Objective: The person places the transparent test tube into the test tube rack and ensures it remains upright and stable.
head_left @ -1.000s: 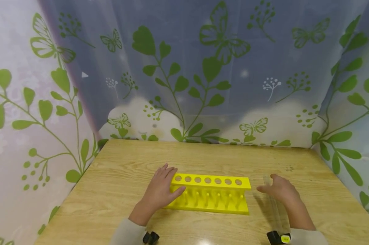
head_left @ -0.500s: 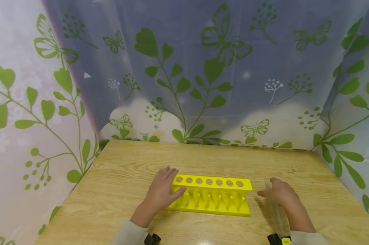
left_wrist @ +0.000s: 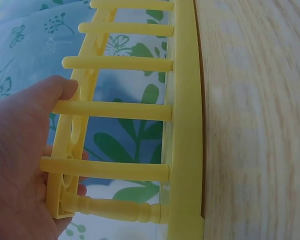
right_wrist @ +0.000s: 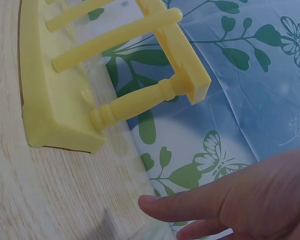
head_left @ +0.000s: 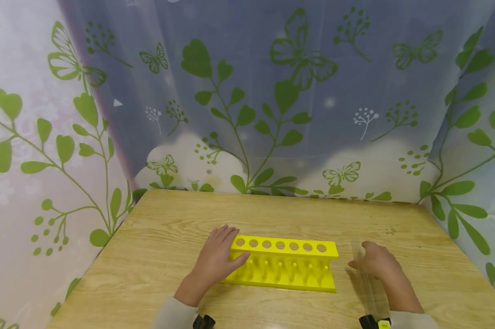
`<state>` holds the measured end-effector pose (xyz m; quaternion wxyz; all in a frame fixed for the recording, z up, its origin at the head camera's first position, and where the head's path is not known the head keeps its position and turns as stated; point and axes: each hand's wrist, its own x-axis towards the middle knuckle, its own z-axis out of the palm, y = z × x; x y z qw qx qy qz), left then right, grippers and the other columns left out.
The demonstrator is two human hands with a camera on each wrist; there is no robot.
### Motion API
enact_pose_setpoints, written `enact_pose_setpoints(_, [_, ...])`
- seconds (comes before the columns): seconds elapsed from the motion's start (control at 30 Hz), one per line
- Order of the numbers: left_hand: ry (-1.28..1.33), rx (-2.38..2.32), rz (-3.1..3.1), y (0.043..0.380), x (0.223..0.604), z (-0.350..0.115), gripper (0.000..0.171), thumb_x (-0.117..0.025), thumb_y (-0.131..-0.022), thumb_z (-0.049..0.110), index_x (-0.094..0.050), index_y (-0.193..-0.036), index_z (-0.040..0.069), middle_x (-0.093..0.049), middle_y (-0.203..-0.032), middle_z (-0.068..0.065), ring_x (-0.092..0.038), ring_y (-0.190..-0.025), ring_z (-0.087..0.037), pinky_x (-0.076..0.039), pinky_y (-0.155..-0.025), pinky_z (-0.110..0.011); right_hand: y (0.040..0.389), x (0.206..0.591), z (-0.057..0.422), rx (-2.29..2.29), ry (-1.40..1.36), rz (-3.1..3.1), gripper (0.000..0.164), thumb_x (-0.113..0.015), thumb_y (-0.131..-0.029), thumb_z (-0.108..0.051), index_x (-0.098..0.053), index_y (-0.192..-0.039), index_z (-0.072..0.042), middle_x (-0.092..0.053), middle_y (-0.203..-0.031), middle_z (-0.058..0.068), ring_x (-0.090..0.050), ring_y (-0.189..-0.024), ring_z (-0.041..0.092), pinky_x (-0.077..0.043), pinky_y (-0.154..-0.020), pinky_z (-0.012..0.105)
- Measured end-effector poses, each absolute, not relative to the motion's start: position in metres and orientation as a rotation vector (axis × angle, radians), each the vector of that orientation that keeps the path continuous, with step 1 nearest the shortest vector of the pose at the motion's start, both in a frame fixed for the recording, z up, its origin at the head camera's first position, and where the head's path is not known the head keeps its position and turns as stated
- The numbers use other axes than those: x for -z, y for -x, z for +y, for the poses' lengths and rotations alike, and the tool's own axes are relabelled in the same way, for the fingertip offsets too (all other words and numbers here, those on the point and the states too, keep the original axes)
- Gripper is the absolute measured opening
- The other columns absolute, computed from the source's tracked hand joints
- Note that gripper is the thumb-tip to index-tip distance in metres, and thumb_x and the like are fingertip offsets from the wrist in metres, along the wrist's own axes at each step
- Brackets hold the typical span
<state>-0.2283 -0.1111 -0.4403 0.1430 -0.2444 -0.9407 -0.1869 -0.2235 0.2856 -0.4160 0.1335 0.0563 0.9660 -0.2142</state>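
Observation:
A yellow test tube rack [head_left: 286, 284] stands on the table. My left hand [head_left: 215, 262] grips its left end, thumb on the near side and fingers over the top; in the left wrist view the thumb and fingers clasp the top bar, near the pegs [left_wrist: 125, 62]. Apart from the rack, on its right, my right hand [head_left: 379, 262] has its thumb and fingers on either side of a clear test tube [head_left: 369, 294]. The tube slants toward the wrist, its lower end hidden by the wrist camera. In the right wrist view the thumb [right_wrist: 185, 204] reaches forward beneath the rack's end.
The wooden table [head_left: 165, 219] runs back to a patterned curtain [head_left: 247, 114], with more cloth along both sides. Black wrist cameras [head_left: 204, 321] sit by both sleeves. The rack's row of holes [head_left: 280, 245] and pegs holds no tubes.
My right thumb has drawn in slightly toward the fingers, and the tube's far end has shifted a little left. My left hand and the rack stay put; the head view shifts slightly.

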Motion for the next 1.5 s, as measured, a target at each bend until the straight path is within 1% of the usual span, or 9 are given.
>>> enact_pose_setpoints(0.13, [0.706,0.547,-2.719,0.228,0.441,-0.112,0.062,-0.062,-0.092,0.046,-0.054,-0.134,0.0,-0.056,-0.134,-0.015,-0.042,-0.133,-0.037,-0.027,-0.114,-0.054,0.224,0.418,0.286,0.639,-0.16,2.792,0.083,-0.075,-0.085,-0.03,-0.033,-0.136,0.022,-0.045,-0.13,0.042,-0.064,-0.082,0.034,-0.054,-0.066,0.042])
enact_pose_setpoints(0.23, [0.709,0.547,-2.718,0.229,0.442,-0.113,0.063,-0.062,-0.092,0.047,-0.054,-0.134,0.0,-0.056,-0.134,-0.015,-0.043,-0.133,-0.036,-0.027,-0.114,-0.054,0.223,0.421,0.287,0.684,-0.158,2.79,0.081,-0.074,-0.086,-0.025,-0.032,-0.137,0.022,-0.053,-0.123,0.039,-0.054,-0.055,0.016,-0.05,-0.052,0.034])
enact_pose_setpoints(0.33, [0.711,0.545,-2.718,0.229,0.442,-0.113,0.063,-0.062,-0.092,0.047,-0.054,-0.135,0.001,-0.056,-0.134,-0.014,-0.043,-0.133,-0.036,-0.027,-0.114,-0.055,0.221,0.423,0.287,0.73,-0.164,2.789,0.078,-0.073,-0.087,-0.021,-0.032,-0.138,0.021,-0.063,-0.11,0.032,-0.04,-0.04,0.011,-0.045,-0.044,0.029])
enact_pose_setpoints(0.57, [0.718,0.558,-2.733,0.23,0.441,-0.113,0.066,-0.061,-0.092,0.049,-0.052,-0.137,0.001,-0.055,-0.136,-0.014,-0.041,-0.135,-0.035,-0.025,-0.114,-0.054,0.22,0.426,0.29,0.763,-0.17,2.792,0.077,-0.074,-0.085,-0.019,-0.033,-0.138,0.019,-0.068,-0.091,0.022,-0.042,-0.039,0.01,-0.044,-0.042,0.027])
enact_pose_setpoints(0.67, [0.721,0.561,-2.73,0.23,0.44,-0.112,0.067,-0.062,-0.092,0.049,-0.052,-0.137,0.0,-0.055,-0.136,-0.014,-0.041,-0.135,-0.036,-0.025,-0.114,-0.055,0.22,0.429,0.29,0.788,-0.176,2.779,0.078,-0.075,-0.084,-0.017,-0.032,-0.138,0.019,-0.067,-0.07,0.01,-0.039,-0.038,0.009,-0.041,-0.04,0.025])
enact_pose_setpoints(0.93, [0.713,0.545,-2.731,0.23,0.441,-0.112,0.066,-0.062,-0.091,0.049,-0.053,-0.136,0.002,-0.055,-0.136,-0.014,-0.041,-0.134,-0.035,-0.026,-0.114,-0.054,0.221,0.432,0.291,0.802,-0.195,2.779,0.082,-0.078,-0.081,-0.017,-0.031,-0.136,0.021,-0.065,-0.089,0.02,-0.046,-0.04,0.012,-0.046,-0.042,0.027])
enact_pose_setpoints(1.07, [0.713,0.546,-2.735,0.229,0.441,-0.113,0.066,-0.062,-0.091,0.05,-0.053,-0.137,0.002,-0.055,-0.136,-0.014,-0.042,-0.134,-0.035,-0.026,-0.115,-0.054,0.221,0.433,0.29,0.81,-0.212,2.77,0.079,-0.077,-0.082,-0.016,-0.032,-0.136,0.022,-0.057,-0.063,0.008,-0.046,-0.039,0.011,-0.048,-0.043,0.028])
enact_pose_setpoints(1.17, [0.711,0.538,-2.741,0.23,0.442,-0.113,0.067,-0.062,-0.091,0.05,-0.052,-0.137,0.002,-0.055,-0.136,-0.013,-0.041,-0.135,-0.034,-0.025,-0.115,-0.053,0.221,0.434,0.29,0.828,-0.224,2.757,0.075,-0.075,-0.083,-0.014,-0.034,-0.134,0.023,-0.042,-0.048,0.001,-0.044,-0.038,0.011,-0.049,-0.043,0.028])
enact_pose_setpoints(1.5, [0.709,0.532,-2.756,0.231,0.442,-0.113,0.069,-0.061,-0.092,0.051,-0.051,-0.138,0.002,-0.054,-0.137,-0.013,-0.04,-0.136,-0.034,-0.024,-0.115,-0.054,0.218,0.436,0.286,0.815,-0.171,2.8,0.046,-0.072,-0.085,-0.013,-0.053,-0.113,0.017,-0.042,-0.045,-0.001,-0.044,-0.037,0.01,-0.046,-0.041,0.026])
